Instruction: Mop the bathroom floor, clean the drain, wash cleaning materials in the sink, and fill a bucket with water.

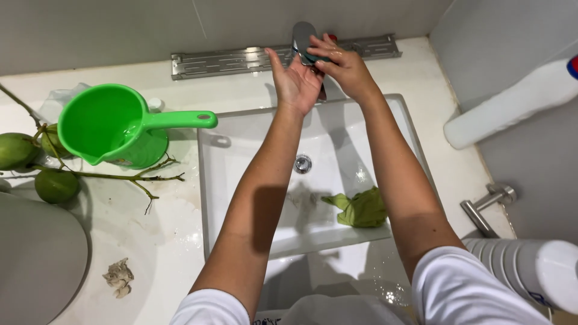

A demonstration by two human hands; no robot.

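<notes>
Both my arms reach over a white rectangular sink (pixel 235 180) to the chrome tap (pixel 303 33) at its back edge. My left hand (pixel 295 81) is held open, palm up and fingers spread, just under the tap's spout. My right hand (pixel 344 66) looks wet and curls over the front of the tap, fingers wrapped on its lever. Part of the tap is hidden behind both hands. I cannot tell whether water is running. A crumpled green leaf (pixel 361 208) lies in the basin to the right of the drain (pixel 303 163).
A green plastic dipper (pixel 114 126) stands on the wet white counter to the left, beside green fruits on a twig (pixel 55 183). A pale crumpled scrap (pixel 118 278) lies near the front left. A metal grate (pixel 229 60) runs along the wall. White bottles (pixel 512 102) and a metal handle (pixel 487 204) are at the right.
</notes>
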